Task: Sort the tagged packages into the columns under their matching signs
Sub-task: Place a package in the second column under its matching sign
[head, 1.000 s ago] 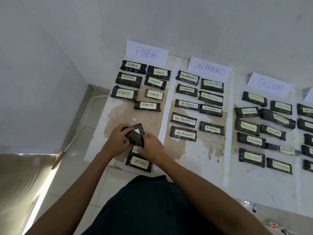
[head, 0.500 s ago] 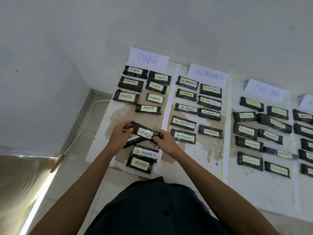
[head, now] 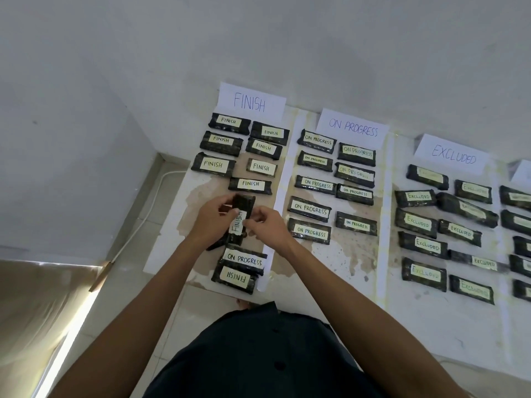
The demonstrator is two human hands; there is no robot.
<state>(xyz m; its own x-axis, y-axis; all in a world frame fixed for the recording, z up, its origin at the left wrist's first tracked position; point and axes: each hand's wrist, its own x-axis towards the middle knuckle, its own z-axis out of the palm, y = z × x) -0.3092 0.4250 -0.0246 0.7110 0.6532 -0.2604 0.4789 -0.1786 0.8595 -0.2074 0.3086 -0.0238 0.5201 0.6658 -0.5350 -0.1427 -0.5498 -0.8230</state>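
the person holds one dark package [head: 240, 218] in the air with both hands, low in the first column. its long side points away from them, toward the wall, and its white tag reads "finish" sideways. the left hand [head: 211, 222] grips the left edge, with the fingers [head: 227, 210] curled around it. the right hand [head: 265, 226] pinches the right edge near the tag. so both hands are closed on the same package, and neither is nearer than the other. the sign that says "finish" [head: 250, 101] is straight ahead, at the top of that same column, and the rows of packages tagged "finish" end just past the held one, at the closest package in that group [head: 250, 185]. i think the package must turn so it lies across like the others, then go down in the bare spot right under that one. two more packages wait near the person's body on the floor: one tagged "on progress" [head: 244, 259], lying partly on one tagged "finish" [head: 235, 278] that reads upside down. something dark also peeks out under the left hand, but i cannot tell what it is. the next signs read "on progress" [head: 352, 127] and "excluded" [head: 453, 154], each with tagged packages below.
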